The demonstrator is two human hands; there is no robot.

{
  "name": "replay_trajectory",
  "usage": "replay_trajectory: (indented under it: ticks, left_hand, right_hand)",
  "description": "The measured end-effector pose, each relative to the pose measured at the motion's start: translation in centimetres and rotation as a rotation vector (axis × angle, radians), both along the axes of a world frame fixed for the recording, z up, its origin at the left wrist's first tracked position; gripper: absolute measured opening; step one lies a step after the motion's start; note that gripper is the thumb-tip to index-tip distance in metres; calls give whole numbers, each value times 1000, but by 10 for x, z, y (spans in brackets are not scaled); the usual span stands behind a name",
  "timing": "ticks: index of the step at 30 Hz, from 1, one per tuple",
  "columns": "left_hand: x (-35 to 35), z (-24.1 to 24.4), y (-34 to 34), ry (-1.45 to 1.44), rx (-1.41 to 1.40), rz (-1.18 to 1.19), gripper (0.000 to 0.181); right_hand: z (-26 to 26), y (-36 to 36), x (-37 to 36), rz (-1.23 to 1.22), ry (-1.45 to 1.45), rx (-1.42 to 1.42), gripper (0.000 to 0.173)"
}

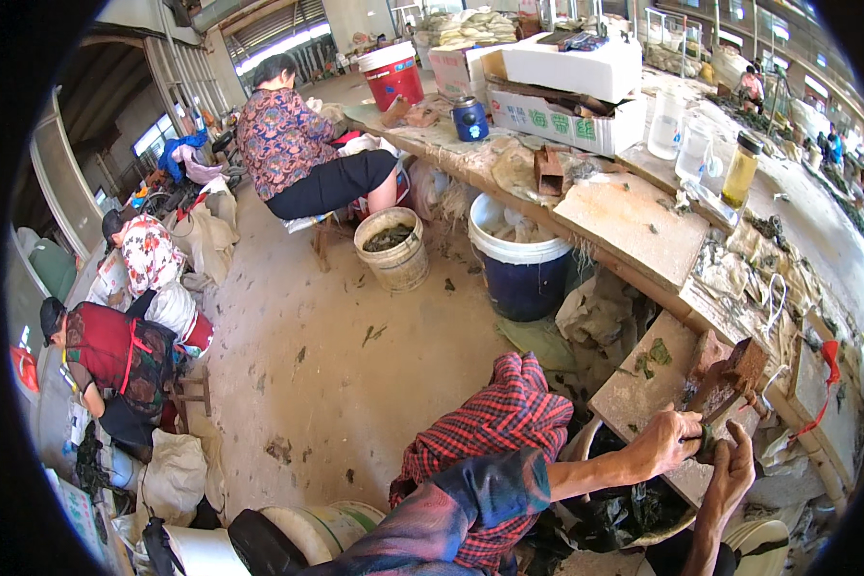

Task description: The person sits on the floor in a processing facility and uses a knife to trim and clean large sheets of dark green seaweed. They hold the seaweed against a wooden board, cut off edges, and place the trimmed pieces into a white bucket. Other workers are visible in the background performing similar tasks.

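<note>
Both of my hands meet at the lower right, over a wooden board [644, 381] dusted with pale grit. My left hand [666, 441] pinches a small dark green piece of what looks like seaweed [705, 443] with thumb and fingertips. The fingers of my right hand [733, 461] close on the same piece from the other side. Just beyond my fingers, a rusty metal block [745, 363] and a brick [707, 353] stand on the board. Green scraps [659, 351] lie near the board's upper edge. Below my forearm, a container holds dark wet seaweed [630, 511].
A long worktable [518, 183] carries cartons [561, 115], bottles [741, 169] and a blue can [469, 119]. Beside it stand a dark blue bucket [522, 266] and a smaller pail [392, 252]. Several people sit working, one [288, 144] at the table, others at left.
</note>
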State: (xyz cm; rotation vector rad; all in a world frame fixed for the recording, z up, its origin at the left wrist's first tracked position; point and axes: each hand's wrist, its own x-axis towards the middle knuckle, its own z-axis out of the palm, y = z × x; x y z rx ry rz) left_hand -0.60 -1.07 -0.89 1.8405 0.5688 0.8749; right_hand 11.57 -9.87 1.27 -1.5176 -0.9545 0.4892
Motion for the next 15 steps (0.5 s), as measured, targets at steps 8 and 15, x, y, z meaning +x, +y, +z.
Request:
replay_trajectory:
  ticks: [8,15]
  left_hand:
    - [-11,8,-11,14,421,105,12]
    - [-5,13,-18,-116,466,189,19]
  right_hand:
    - [2,-3,-12,30,-595,-40,18]
    - [13,-5,9,86,1,-217,14]
